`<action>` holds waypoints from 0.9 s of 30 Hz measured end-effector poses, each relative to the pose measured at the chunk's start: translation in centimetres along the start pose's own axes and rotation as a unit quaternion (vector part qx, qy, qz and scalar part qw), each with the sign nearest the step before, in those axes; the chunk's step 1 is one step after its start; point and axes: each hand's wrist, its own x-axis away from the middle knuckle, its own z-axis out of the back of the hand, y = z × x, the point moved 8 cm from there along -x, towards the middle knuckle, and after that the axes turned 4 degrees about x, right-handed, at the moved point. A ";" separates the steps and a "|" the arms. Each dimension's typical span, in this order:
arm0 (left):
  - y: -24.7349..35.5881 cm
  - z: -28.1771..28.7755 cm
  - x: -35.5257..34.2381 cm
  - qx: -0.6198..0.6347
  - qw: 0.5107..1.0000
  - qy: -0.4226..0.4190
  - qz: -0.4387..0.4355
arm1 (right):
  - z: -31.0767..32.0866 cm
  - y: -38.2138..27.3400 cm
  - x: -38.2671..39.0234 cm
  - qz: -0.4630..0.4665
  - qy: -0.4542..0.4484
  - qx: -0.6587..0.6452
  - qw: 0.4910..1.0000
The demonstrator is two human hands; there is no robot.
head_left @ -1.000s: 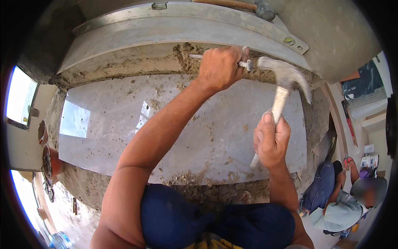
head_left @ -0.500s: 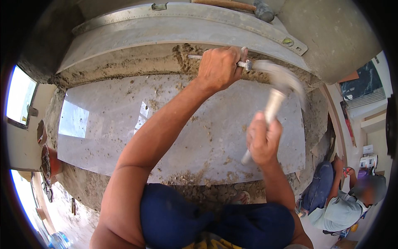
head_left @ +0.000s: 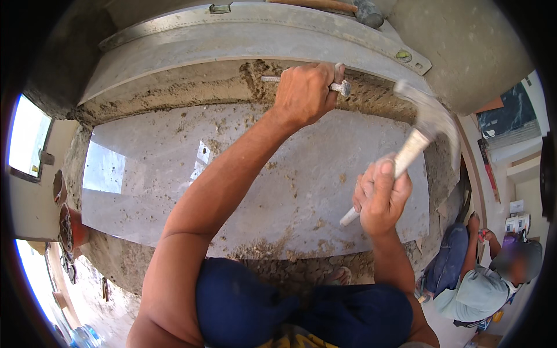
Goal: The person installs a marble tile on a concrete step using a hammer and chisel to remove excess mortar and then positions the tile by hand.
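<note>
My left hand [head_left: 304,95] grips a metal chisel [head_left: 343,88], held sideways along the rough mortar band [head_left: 214,87] beneath a tile ledge [head_left: 174,49]; the chisel's shaft sticks out left of my fist and its battered head right. My right hand [head_left: 383,194] is closed round the pale handle of a claw hammer [head_left: 432,116], whose slightly blurred head is raised to the right of the chisel, apart from it. Below both hands lies a glossy grey tile [head_left: 249,197], speckled with crumbs and dirt.
A long spirit level [head_left: 313,26] and a mallet [head_left: 368,16] rest on the ledge. An orange bucket [head_left: 72,226] stands left of the tile. A co-worker [head_left: 473,296] crouches at lower right, near assorted items. A bright window [head_left: 29,133] is at left.
My right hand and the hammer have swung, and the hammer head is now farther right of the chisel. My left hand stays on the chisel, nearly in place.
</note>
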 end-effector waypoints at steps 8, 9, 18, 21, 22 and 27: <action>-0.2 0.1 -0.1 -0.006 1.000 0.012 -0.001 | -0.3 0.6 -0.7 -0.034 -0.026 0.034 0.998; -0.2 -0.1 -0.3 -0.011 1.000 0.008 0.009 | -0.2 0.6 -0.7 -0.007 -0.023 0.035 0.999; -0.4 -0.2 -0.2 -0.018 1.000 0.011 0.002 | -0.4 0.6 -0.7 -0.013 -0.026 0.014 0.999; 0.1 -0.6 -0.3 0.001 1.000 -0.003 0.000 | -0.4 0.7 -0.6 0.083 -0.009 0.014 0.996; 0.3 -0.5 -0.4 0.008 1.000 0.003 -0.005 | -0.4 1.5 -0.9 0.036 -0.038 0.054 0.997; -0.5 0.1 -0.3 -0.012 1.000 0.013 0.000 | -0.5 0.4 -0.7 -0.032 -0.031 0.010 0.999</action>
